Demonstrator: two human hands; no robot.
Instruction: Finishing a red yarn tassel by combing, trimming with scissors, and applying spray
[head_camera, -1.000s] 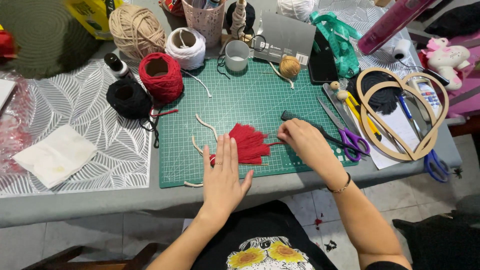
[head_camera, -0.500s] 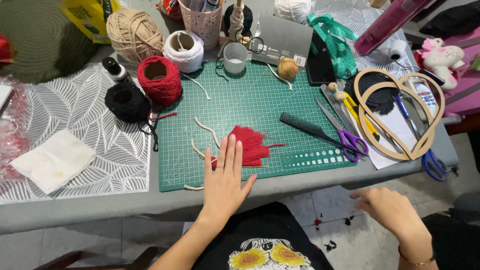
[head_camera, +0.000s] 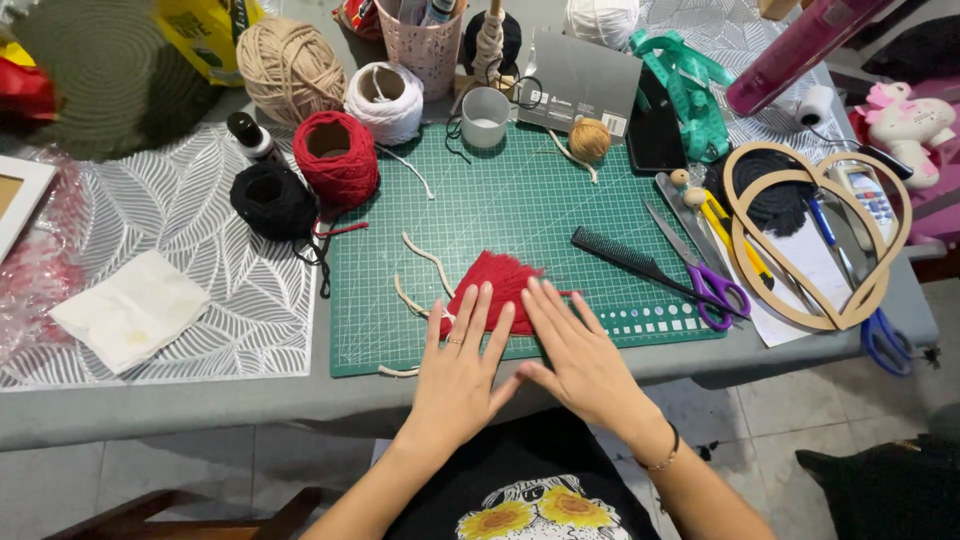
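Flatly, left hand (head_camera: 462, 372), right hand (head_camera: 578, 358) — fingers on red tassel (head_camera: 497, 280), green mat (head_camera: 520, 200)

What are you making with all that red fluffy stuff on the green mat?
A person sits at a craft table with both hands flat on a red yarn tassel that lies on a green cutting mat. The left hand and the right hand press side by side on its near edge. Next to it lie a black comb and purple-handled scissors. Balls of red yarn, black yarn and beige yarn sit farther back.
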